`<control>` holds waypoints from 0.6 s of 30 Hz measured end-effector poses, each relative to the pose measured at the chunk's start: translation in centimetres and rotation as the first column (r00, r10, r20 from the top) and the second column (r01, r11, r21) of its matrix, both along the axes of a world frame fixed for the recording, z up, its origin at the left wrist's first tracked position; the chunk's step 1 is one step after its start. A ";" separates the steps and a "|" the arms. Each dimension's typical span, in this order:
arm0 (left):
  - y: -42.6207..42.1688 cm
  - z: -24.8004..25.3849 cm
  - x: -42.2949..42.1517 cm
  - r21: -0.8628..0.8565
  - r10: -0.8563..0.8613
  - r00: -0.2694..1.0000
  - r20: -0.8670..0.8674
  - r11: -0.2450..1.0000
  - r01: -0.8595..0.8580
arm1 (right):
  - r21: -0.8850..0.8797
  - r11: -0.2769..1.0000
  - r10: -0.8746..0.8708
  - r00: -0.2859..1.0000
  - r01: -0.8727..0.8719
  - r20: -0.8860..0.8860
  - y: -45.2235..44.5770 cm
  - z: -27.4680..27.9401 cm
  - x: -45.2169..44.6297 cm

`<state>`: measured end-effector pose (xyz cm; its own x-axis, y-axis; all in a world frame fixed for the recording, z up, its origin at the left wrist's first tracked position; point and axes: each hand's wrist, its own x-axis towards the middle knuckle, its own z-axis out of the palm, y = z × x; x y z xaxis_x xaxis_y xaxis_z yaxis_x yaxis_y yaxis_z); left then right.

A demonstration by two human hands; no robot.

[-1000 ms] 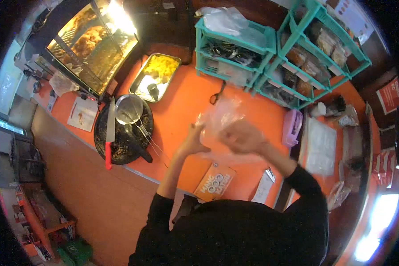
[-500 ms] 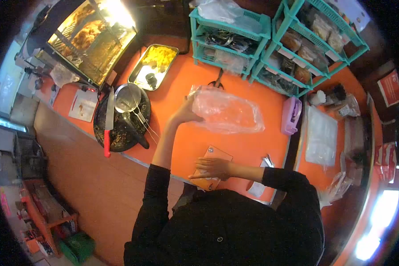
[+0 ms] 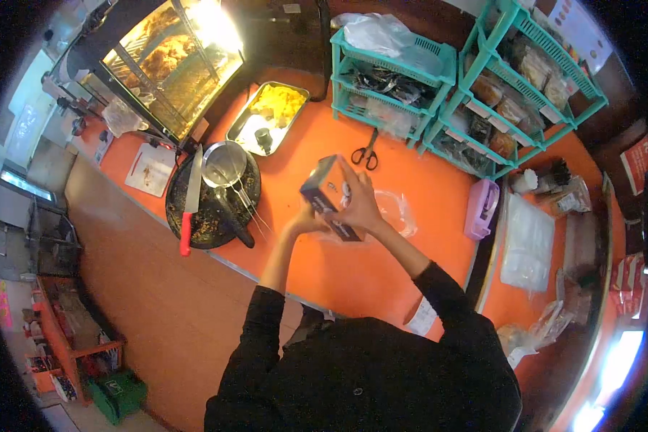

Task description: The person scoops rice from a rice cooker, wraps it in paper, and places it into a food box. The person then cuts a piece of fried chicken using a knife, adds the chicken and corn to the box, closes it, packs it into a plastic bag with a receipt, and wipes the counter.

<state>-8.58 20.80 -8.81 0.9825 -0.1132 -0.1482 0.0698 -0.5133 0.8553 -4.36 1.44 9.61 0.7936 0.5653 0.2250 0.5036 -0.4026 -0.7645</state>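
A printed orange and dark box (image 3: pixel 329 193) is tilted above the orange counter, between my two hands. My right hand (image 3: pixel 360 205) grips its right side with the fingers spread along it. Low on the box's left side, my left hand (image 3: pixel 308 222) is closed round the lower edge, partly hidden. Under and to the right of the box lies a clear plastic bag (image 3: pixel 396 214). Black scissors (image 3: pixel 366 157) rest on the counter beyond the hands.
To the left, a dark round board (image 3: pixel 212 216) bears a red-handled knife (image 3: pixel 190 205) and a strainer (image 3: pixel 224 164). Behind it are a tray of yellow food (image 3: pixel 302 108) and a lit glass case. Green racks (image 3: pixel 392 108) stand at the back, a purple holder (image 3: pixel 482 209) at right.
The box, which lay flat near the counter's front edge, has been lifted and tilted over the bag. My right hand has moved up with it; my left hand has left the bag's edge for the box.
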 end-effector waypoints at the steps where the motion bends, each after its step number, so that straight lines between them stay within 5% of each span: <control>1: -0.2 1.4 -0.3 0.073 0.013 0.999 0.041 0.997 -0.016 | 0.008 1.000 0.004 1.000 -0.004 0.004 -0.1 -0.7 0.2; 2: -0.1 2.8 -0.8 0.255 0.017 1.000 0.016 0.967 -0.020 | -0.084 0.996 -0.028 0.998 0.033 0.058 -0.5 -1.5 0.4; 4: 0.7 3.8 -0.4 0.310 -0.042 0.999 0.011 0.950 0.036 | -0.172 0.983 -0.050 0.992 0.070 0.117 -1.5 -3.3 1.9; 6: 1.2 4.4 -0.7 0.359 -0.113 0.993 -0.017 0.927 0.112 | -0.308 0.935 0.286 0.892 -0.178 0.350 -2.5 -4.6 2.6; 7: 1.4 4.9 -0.8 0.179 -0.081 0.997 -0.017 0.980 0.083 | -0.185 0.903 0.427 0.863 -0.388 0.271 -2.7 -4.5 3.1; 8: 1.5 5.4 -0.7 -0.008 -0.050 0.999 -0.021 0.999 0.050 | -0.184 0.906 0.419 0.867 -0.381 0.269 -2.7 -4.7 2.9; 9: 1.5 5.7 -0.4 -0.009 -0.058 0.998 -0.021 0.998 0.058 | -0.284 0.874 0.461 0.857 -0.393 0.231 -2.6 -5.2 2.6; 11: 1.5 6.3 0.3 0.061 0.012 0.957 -0.291 0.998 0.006 | -0.572 0.759 0.521 0.817 -0.311 0.246 -2.1 -6.1 2.4; 13: 2.5 7.6 0.6 0.108 0.051 0.907 -0.419 0.994 -0.006 | -0.530 0.777 0.508 0.836 -0.340 0.209 -2.4 -6.2 3.9; 15: 4.9 9.9 0.5 0.185 -0.174 0.898 -0.405 0.946 0.267 | -0.439 0.838 0.460 0.852 -0.324 0.249 -4.2 -2.8 5.2; 16: 5.4 12.1 0.3 0.216 -0.272 0.896 -0.351 0.907 0.360 | -0.727 0.641 0.431 0.899 -0.244 0.078 -5.3 2.5 5.2; 18: 5.7 18.5 -0.3 0.291 -0.443 0.880 -0.172 0.831 0.475 | -0.930 0.312 0.460 0.887 -0.195 -0.032 -7.7 10.2 6.5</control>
<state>-8.90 26.55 9.69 0.8087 -0.4790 -0.3415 -0.1703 -0.7463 0.6434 2.13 -6.30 19.82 0.4996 0.7286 -0.4686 0.8449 -0.5291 0.0781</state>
